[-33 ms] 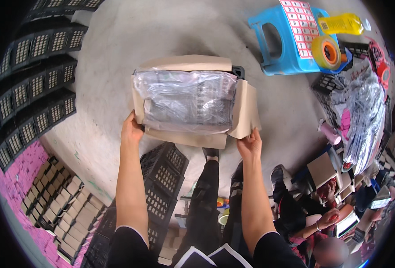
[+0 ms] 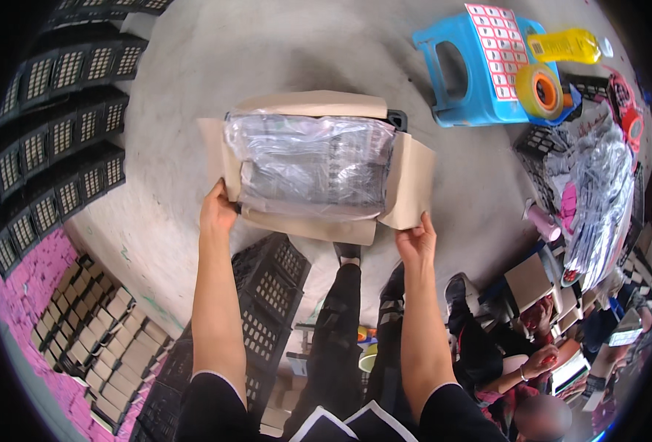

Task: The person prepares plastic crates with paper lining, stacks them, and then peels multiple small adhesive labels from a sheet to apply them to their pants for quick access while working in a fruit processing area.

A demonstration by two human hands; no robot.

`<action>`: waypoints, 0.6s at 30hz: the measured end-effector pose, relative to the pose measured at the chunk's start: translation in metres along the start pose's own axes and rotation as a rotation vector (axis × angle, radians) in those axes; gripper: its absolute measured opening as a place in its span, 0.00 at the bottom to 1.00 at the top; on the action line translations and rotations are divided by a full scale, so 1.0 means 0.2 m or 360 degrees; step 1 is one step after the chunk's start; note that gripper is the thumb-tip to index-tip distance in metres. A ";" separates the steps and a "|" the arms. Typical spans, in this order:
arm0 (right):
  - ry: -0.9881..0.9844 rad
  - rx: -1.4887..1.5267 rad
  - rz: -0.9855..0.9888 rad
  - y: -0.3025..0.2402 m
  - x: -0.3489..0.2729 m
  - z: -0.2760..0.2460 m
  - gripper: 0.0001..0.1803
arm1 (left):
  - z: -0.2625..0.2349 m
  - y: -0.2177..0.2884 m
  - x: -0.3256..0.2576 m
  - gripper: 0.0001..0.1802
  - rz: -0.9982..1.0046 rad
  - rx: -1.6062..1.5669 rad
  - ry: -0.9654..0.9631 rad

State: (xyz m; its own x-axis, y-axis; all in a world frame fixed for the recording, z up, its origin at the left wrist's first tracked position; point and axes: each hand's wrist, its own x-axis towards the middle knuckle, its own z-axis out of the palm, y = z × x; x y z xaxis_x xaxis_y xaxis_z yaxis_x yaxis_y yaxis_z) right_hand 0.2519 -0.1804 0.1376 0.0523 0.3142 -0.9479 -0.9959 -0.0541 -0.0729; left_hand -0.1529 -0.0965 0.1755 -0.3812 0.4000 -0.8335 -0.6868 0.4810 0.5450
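An open cardboard box (image 2: pixel 307 227) with its flaps folded outward is in front of me. Clear crinkled plastic (image 2: pixel 311 158) covers what lies inside; dark, striped shapes show through it. A black plastic corner (image 2: pixel 397 120) pokes out at the box's far right. My left hand (image 2: pixel 219 210) is at the near left corner, its fingers closed at the left flap (image 2: pixel 228 158). At the right, my right hand (image 2: pixel 418 239) pinches the near corner of the right flap (image 2: pixel 411 180) between thumb and fingers.
Black crates (image 2: pixel 61 144) are stacked along the left; another black crate stack (image 2: pixel 271 295) stands by my legs. At the far right a blue stool (image 2: pixel 458 74) bears tape rolls (image 2: pixel 540 90), a label sheet and a yellow bottle (image 2: pixel 565 46). A person (image 2: pixel 540 365) sits near right beside plastic-wrapped goods (image 2: pixel 598 191).
The left flap has swung outward to the left and looks blurred. The right flap leans slightly farther right, and my right hand has shifted a little right with it.
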 end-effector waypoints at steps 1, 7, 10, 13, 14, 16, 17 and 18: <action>-0.0004 -0.0042 -0.0070 -0.05 -0.02 0.00 0.16 | -0.02 0.01 0.00 0.19 0.0027 -0.0107 -0.0003; -0.0435 -0.2222 -0.1239 0.12 -0.65 0.27 0.10 | 0.20 -0.10 -0.51 0.15 0.1367 0.1274 -0.0434; -0.0969 -0.2615 -0.1830 0.53 -0.48 0.33 0.14 | 0.25 -0.24 -0.51 0.13 0.1694 0.1368 -0.0536; -0.0939 -0.3336 -0.1965 0.71 -0.30 0.39 0.21 | 0.33 -0.22 -0.56 0.14 0.1361 0.0921 -0.0320; -0.0977 -0.3399 -0.2161 0.75 -0.27 0.39 0.19 | 0.33 -0.20 -0.58 0.14 0.1237 0.0785 -0.0220; -0.1344 -0.3603 -0.2127 0.76 -0.28 0.37 0.17 | 0.34 -0.26 -0.56 0.16 0.1808 0.1603 -0.0564; -0.1554 -0.3697 -0.2098 0.76 -0.29 0.36 0.17 | 0.34 -0.27 -0.54 0.17 0.2076 0.2020 -0.0730; -0.1572 -0.3811 -0.1527 0.71 -0.28 0.37 0.15 | 0.32 -0.27 -0.53 0.20 0.1924 0.2263 -0.0936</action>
State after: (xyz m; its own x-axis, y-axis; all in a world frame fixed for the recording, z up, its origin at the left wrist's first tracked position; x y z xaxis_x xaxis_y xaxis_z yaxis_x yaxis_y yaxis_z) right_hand 0.1020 -0.1357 0.2032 -0.4928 0.8143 -0.3067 0.7235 0.1877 -0.6644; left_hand -0.0355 -0.1143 0.2410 0.2343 0.9702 -0.0620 0.7643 -0.1444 0.6284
